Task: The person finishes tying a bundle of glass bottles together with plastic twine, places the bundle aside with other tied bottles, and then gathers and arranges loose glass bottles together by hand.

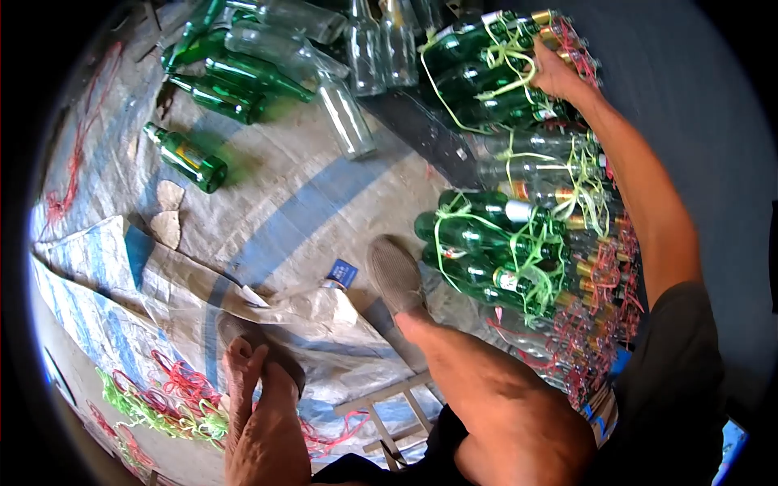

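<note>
At the upper right, my right hand (557, 74) grips the neck end of a bundle of green glass bottles (466, 69), tied round with light-green plastic twine (509, 58). Its fingertips are partly hidden among the twine and necks. Below it lie a bundle of clear bottles (535, 168) and another tied green bundle (486, 235). My left hand (243, 368) is low beside my left shoe (284, 364), its fingers curled together; whether anything is in them I cannot make out.
Loose green bottles (231, 77) and clear bottles (344, 117) lie at the upper left; one green bottle (188, 158) lies apart. A creased woven sheet (275, 202) covers the floor. Red and green twine (174, 397) is heaped lower left. More bottle necks with red twine (600, 324) line the right.
</note>
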The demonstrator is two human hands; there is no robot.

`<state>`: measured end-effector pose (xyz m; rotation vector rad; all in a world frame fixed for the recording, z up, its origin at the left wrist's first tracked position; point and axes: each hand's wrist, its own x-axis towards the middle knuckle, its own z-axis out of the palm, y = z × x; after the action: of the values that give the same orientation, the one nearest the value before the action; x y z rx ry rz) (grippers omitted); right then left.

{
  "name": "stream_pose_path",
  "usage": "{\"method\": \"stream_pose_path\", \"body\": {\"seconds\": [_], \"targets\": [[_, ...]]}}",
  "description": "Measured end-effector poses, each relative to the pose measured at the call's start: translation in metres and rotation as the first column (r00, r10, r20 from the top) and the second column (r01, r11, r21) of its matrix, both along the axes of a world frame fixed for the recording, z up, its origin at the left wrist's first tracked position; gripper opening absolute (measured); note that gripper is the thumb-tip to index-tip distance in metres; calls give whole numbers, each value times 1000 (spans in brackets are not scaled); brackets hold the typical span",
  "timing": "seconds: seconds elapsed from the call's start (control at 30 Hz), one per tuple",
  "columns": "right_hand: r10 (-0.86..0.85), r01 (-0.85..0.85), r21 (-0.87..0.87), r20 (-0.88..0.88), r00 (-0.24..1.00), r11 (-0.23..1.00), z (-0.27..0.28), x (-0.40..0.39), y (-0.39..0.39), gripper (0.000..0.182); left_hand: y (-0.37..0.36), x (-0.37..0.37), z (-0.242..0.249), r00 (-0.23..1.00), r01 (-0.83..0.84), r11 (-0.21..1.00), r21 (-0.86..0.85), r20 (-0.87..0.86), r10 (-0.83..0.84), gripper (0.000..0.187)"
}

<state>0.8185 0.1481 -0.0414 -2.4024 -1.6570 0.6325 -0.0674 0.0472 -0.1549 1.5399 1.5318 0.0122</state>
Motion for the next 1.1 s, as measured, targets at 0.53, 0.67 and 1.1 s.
{"method": "stream_pose_path", "body": {"seconds": [0.53,0.67,1.1], "targets": [[-96,116,-49,307,947,992,107,-83,-13,73,1,8,12,1000,12,999,43,-16,-11,40],[-6,-127,254,465,885,959,118,-129,-9,31,3,11,16,1000,-16,1000,27,-20,16,41],[3,6,59,-157,988,998,-10,-278,56,41,1,2,6,999,0,999,33,-39,2,41]]}}
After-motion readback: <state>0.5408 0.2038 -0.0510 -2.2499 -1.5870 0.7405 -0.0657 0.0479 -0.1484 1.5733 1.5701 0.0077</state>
